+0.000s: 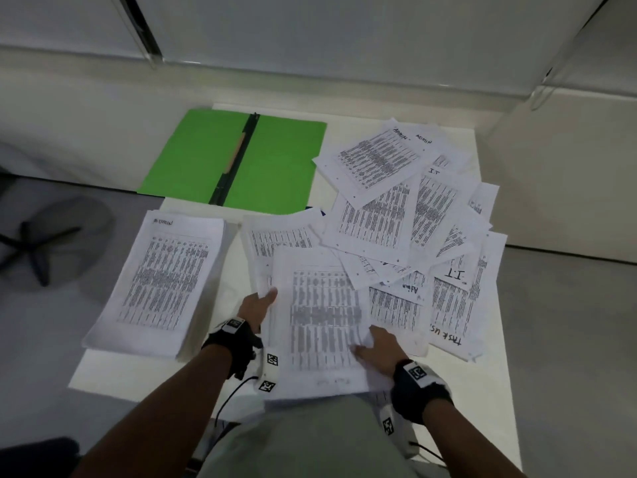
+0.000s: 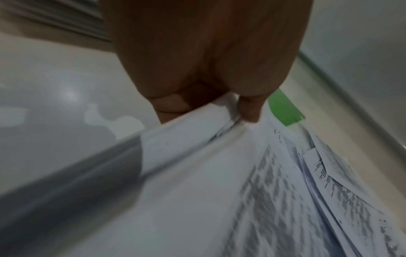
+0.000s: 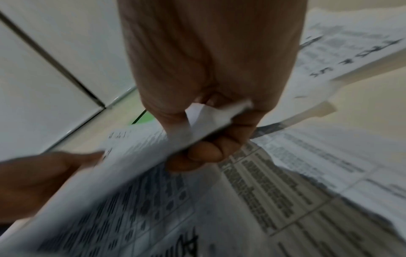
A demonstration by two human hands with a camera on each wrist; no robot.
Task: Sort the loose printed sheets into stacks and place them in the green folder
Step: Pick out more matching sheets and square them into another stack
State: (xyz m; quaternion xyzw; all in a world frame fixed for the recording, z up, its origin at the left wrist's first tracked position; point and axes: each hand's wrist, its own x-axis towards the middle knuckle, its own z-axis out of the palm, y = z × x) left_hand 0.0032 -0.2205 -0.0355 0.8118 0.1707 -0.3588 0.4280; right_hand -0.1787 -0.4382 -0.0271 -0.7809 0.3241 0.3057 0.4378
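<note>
A: White desk [image 1: 482,391] w/ grey floor showing round it, pale wall panels behind. What's happening w/ the hands?

B: Both are gripping one bundle of printed sheets [image 1: 320,326], right in front of the person. Left hand [image 1: 256,305] is pinching its left edge, thumb on top, fingers under. Right hand [image 1: 377,346] is clamped on the right edge, fingers curled beneath per the right wrist view.

A: Where's it going, you reckon?

B: Prob the sorted stack marked "Admin" [image 1: 162,281], lying just left of the bundle at the desk's left side. Left hand is nearer to it. Stack's long axis is running away from the person, tilted slightly right at the top; the bundle is lying roughly parallel, so a sideways shift w/ little turning looks enough.

A: And the green folder [image 1: 193,153]?

B: Lying open at the far side, bare inside, black spine clip down the middle. Loose sheets [image 1: 413,208] are sprawling across the right, some marked "I.T", some "Admin". Sorting looks partway, imo.
</note>
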